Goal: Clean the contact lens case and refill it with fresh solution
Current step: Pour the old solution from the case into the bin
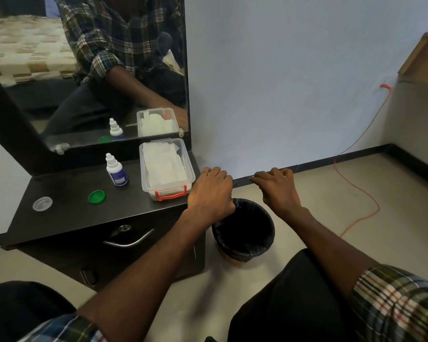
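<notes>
Left hand [211,191]: fingers curled over bin [244,229], grip contents hidden.
Right hand [278,187]: curled likewise, cannot tell.
Desk [67,193]: solution bottle [116,171], green cap [97,196], clear cap [42,203].

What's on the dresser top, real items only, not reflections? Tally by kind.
Caps, lying loose: 2, green cap and clear cap
Dropper bottle: 1, upright
Clear plastic box with white tissues, red latch: 1
Total: 4
The two hands are over the lined bin beside the dresser; whatever they hold is hidden.
</notes>
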